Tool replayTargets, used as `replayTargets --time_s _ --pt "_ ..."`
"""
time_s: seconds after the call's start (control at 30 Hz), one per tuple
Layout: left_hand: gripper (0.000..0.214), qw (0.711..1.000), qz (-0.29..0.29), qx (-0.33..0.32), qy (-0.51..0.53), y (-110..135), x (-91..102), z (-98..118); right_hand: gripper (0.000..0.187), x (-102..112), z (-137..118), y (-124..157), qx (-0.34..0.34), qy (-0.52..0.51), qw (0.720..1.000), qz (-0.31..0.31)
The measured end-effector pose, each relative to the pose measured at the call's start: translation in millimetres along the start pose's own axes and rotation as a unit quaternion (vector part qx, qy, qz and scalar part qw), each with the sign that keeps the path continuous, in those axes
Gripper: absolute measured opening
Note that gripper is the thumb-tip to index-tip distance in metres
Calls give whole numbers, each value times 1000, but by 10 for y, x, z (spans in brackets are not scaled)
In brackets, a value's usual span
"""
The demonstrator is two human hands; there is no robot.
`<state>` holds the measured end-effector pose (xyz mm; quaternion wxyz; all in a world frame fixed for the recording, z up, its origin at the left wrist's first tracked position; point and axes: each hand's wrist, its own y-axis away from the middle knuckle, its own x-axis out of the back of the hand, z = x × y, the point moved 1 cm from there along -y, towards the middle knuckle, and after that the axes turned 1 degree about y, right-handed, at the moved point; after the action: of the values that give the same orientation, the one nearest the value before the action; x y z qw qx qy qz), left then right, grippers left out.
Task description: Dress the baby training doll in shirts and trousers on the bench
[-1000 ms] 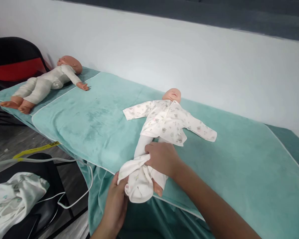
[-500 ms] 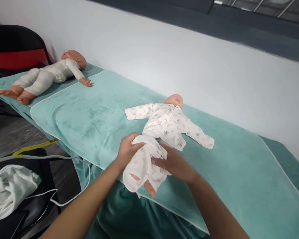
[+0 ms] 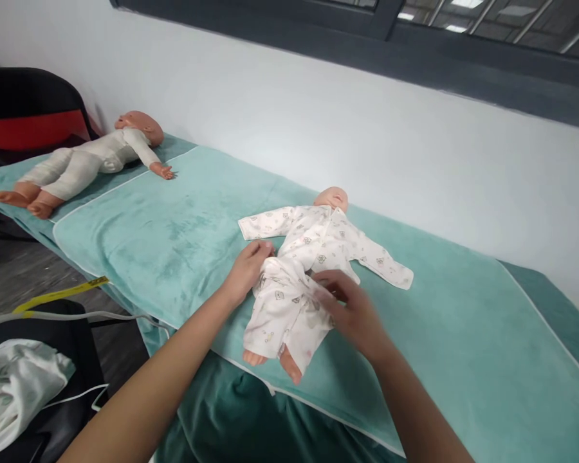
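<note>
A baby doll (image 3: 332,197) lies on its back in a white printed jacket (image 3: 313,238), sleeves spread. White printed baby trousers (image 3: 284,315) cover its legs, with both feet showing below the cuffs. My left hand (image 3: 248,270) is closed at the waistband, pinching its left edge in the picture. Opposite, my right hand (image 3: 354,312) has bent fingers at the waistband's right side, closed on the cloth there. Its fingertips are slightly blurred. The cloth is bunched and creased between the hands.
A second doll (image 3: 96,154) in a pale suit lies at the far left of the green-covered table (image 3: 463,334). Wadded cloth (image 3: 19,386) lies on a black chair (image 3: 82,334) at lower left, near a cable (image 3: 110,315) and yellow strap (image 3: 62,296). A wall (image 3: 415,148) stands behind.
The trouser legs, bunched and raised before, now lie flatter over the doll's legs, and both feet show. My right hand has shifted right and up along the waistband; my left moved slightly up.
</note>
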<state>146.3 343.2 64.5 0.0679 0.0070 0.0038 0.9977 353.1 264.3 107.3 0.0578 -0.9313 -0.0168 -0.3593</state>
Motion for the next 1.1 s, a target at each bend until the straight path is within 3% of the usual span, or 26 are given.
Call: replayTargets --time_s 0.07,0.13,0.2,0.27,0.33,0.4,0.47,0.53,0.63,0.67,0.77,0.83,0.87,0.9,0.97,1.03,1.1 --pt "24 992 -52 -58 -100 -29 -58 86 30 55 89 -9 -8 27 996 88" --pt "36 959 -122 -129 -221 -55 -154 163 34 51 161 -56 -9 127 983 129" --pt "40 918 -151 -169 -326 -77 -259 230 35 -11 189 -131 -3 227 968 110" --pt "39 879 -154 -175 -416 -90 -359 294 25 -80 171 -210 -4 292 952 94" --pt "35 841 -152 -180 -487 -89 -445 358 19 -115 129 -278 -12 317 943 96" --pt "28 817 -140 -194 -524 -84 -509 412 25 -98 104 -316 -20 282 953 113" --pt "16 824 -117 -208 -514 -98 -529 438 27 -27 143 -302 -39 172 971 159" --pt "9 869 -74 -202 -445 -148 -472 418 27 81 278 -211 -75 -11 967 242" --pt "8 965 71 -129 -215 -271 -197 261 34 262 637 95 -141 -246 883 373" --pt "9 980 131 -87 -125 -307 -67 172 36 320 772 228 -163 -272 865 389" --pt "7 960 279 13 20 -339 297 -116 37 481 1103 606 -242 -233 865 373" --pt "15 941 337 -5 -4 -291 417 -229 34 560 1178 746 -277 -92 874 389" --pt "18 941 335 -33 -29 -257 418 -246 33 576 1159 756 -274 -19 875 398" --pt "19 951 299 -60 -51 -222 379 -238 31 568 1107 725 -258 33 881 396" --pt "16 983 132 -96 -86 -161 216 -163 28 477 938 562 -196 45 918 341" --pt "17 987 -59 -100 -109 -103 44 -52 25 321 737 343 -118 4 967 226" --pt "21 972 -161 -100 -137 -52 -23 52 20 169 568 169 -48 -14 993 109"
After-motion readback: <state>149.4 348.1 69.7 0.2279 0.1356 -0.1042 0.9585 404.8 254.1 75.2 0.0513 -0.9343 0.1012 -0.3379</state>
